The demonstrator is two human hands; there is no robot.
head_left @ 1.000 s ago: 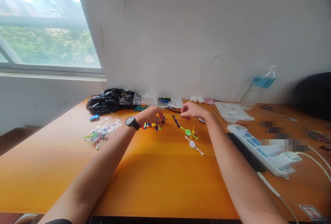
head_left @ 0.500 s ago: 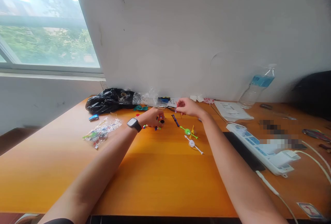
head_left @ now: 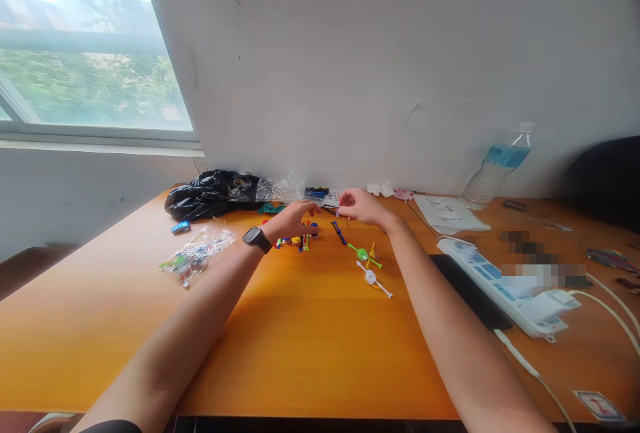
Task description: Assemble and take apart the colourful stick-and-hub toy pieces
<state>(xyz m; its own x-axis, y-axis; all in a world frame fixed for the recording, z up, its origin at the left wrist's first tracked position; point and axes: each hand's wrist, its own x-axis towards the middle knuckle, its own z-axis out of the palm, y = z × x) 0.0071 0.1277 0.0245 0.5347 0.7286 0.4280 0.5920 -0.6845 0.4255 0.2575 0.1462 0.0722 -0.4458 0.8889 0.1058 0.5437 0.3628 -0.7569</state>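
The right hand [head_left: 364, 210] has its thumb and fingertips pinched together on a small, thin, reddish piece [head_left: 341, 200], mostly hidden and too small to make out, held above the far part of the orange-brown wooden table [head_left: 310, 353]. The left hand [head_left: 293, 220], its thumb and fingers apart, hovers over a loose cluster of small multicoloured plastic parts [head_left: 287, 242]; whether it touches any, I cannot tell. A slim dark-blue plastic stick [head_left: 339, 233] lies between the hands, nearer the person. Next come a bright-green plastic arrow with a round middle [head_left: 363, 255], a small yellow plastic part [head_left: 372, 254] at its side, and a white plastic arrow with a round middle [head_left: 370, 277]. Farther left lies a clear plastic bag of coloured pieces [head_left: 193, 261], with a crumpled black plastic bag [head_left: 210, 196] behind it. To the right of the right forearm sits a long white plastic power strip [head_left: 493, 280]; a clear blue-labelled bottle [head_left: 495, 173] stands beyond, near the wall.
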